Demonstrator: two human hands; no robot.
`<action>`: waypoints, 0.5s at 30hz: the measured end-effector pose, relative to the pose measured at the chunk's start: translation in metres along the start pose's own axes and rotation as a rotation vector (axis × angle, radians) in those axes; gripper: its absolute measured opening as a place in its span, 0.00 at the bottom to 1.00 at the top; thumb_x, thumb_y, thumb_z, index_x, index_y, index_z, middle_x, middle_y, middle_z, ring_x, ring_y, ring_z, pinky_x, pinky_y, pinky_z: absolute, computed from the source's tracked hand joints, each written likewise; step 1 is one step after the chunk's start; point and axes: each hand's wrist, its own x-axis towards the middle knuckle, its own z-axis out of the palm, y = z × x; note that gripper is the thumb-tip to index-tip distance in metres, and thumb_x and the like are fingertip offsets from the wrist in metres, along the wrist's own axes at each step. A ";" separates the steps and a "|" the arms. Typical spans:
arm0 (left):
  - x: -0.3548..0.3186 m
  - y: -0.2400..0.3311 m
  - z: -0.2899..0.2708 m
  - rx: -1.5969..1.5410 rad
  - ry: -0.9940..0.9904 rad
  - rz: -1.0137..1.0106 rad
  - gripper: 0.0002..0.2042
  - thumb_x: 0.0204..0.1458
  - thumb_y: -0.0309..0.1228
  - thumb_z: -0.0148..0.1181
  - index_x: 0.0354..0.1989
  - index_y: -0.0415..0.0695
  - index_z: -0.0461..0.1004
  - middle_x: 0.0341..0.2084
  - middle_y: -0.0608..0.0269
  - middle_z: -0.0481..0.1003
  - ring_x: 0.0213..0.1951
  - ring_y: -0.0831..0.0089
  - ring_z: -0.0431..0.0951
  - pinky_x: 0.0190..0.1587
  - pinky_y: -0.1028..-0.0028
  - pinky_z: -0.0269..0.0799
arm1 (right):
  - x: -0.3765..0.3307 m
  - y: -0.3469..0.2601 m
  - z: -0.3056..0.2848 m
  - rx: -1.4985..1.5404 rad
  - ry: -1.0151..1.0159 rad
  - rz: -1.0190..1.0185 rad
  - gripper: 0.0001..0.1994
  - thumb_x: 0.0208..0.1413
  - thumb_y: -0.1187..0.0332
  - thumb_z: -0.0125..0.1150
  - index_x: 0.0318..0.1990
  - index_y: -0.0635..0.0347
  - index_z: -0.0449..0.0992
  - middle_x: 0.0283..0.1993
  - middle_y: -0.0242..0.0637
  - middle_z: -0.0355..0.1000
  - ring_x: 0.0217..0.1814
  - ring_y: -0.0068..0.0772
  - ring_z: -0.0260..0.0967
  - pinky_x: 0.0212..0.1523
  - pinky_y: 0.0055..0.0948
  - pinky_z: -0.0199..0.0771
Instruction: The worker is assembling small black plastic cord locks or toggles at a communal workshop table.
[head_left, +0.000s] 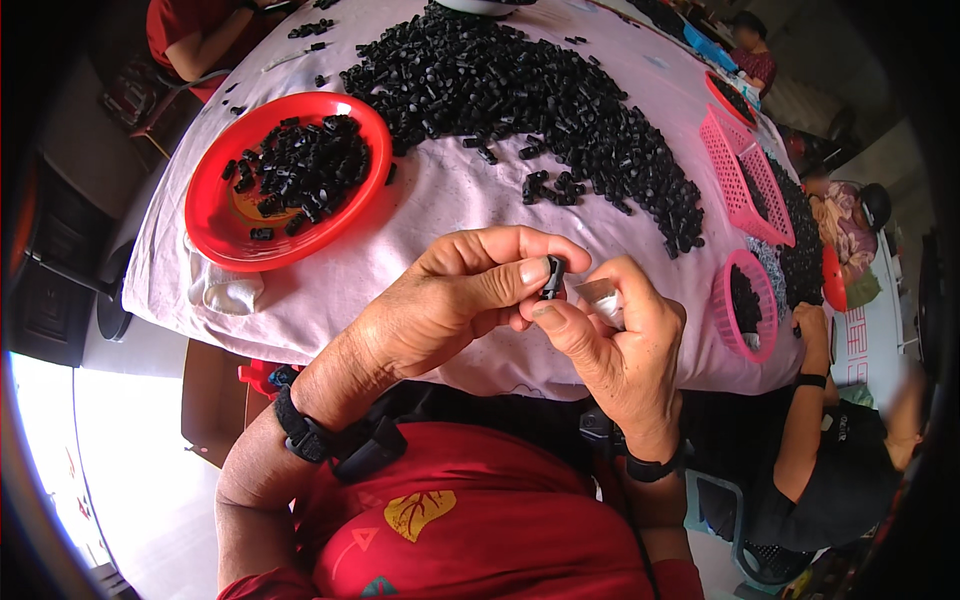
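Between the thumb and forefinger of my left hand [465, 285] is a small black plastic piece [551, 278], short and roughly cylindrical, held above the near part of the table. My right hand [630, 335] is closed close beside it, thumb tip near the piece. A small silvery-white flat thing [603, 300] shows between the right thumb and forefinger; its kind is unclear. Beyond my hands spreads a big heap of similar black pieces [500, 95]. To the left, a red plate [215, 225] carries more of them.
A pink cloth [450, 200] covers the table. On its right stand a pink perforated basket [735, 185] and a round pink basket [762, 345] with black pieces. A person in dark clothes [830, 470] sits at the right; others sit around the far side. A cardboard box [215, 390] stands at lower left.
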 end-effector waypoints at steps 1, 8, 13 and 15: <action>0.000 0.000 0.000 0.014 -0.008 0.000 0.17 0.59 0.34 0.53 0.52 0.35 0.70 0.42 0.61 0.75 0.45 0.75 0.75 0.52 0.73 0.68 | 0.000 0.001 0.001 0.005 -0.004 -0.016 0.20 0.46 0.54 0.71 0.29 0.61 0.70 0.20 0.34 0.72 0.16 0.21 0.66 0.16 0.23 0.64; 0.000 0.000 0.008 -0.030 -0.034 0.012 0.18 0.59 0.34 0.53 0.53 0.34 0.69 0.47 0.55 0.74 0.51 0.69 0.74 0.55 0.70 0.68 | -0.001 0.005 0.005 -0.014 -0.012 -0.002 0.22 0.45 0.52 0.72 0.29 0.61 0.70 0.17 0.35 0.69 0.15 0.24 0.67 0.16 0.25 0.65; 0.001 -0.001 0.007 -0.031 -0.007 0.001 0.17 0.59 0.33 0.54 0.53 0.36 0.69 0.45 0.58 0.74 0.49 0.71 0.74 0.54 0.71 0.69 | -0.002 0.010 0.011 0.023 0.032 -0.046 0.22 0.45 0.51 0.71 0.30 0.61 0.70 0.17 0.37 0.70 0.16 0.28 0.70 0.16 0.27 0.67; 0.001 -0.002 0.005 -0.048 -0.023 0.000 0.16 0.59 0.33 0.54 0.52 0.37 0.69 0.44 0.59 0.74 0.48 0.72 0.74 0.53 0.72 0.69 | -0.001 0.008 0.006 -0.005 -0.001 -0.022 0.22 0.45 0.51 0.71 0.30 0.61 0.70 0.18 0.38 0.71 0.17 0.29 0.71 0.17 0.27 0.68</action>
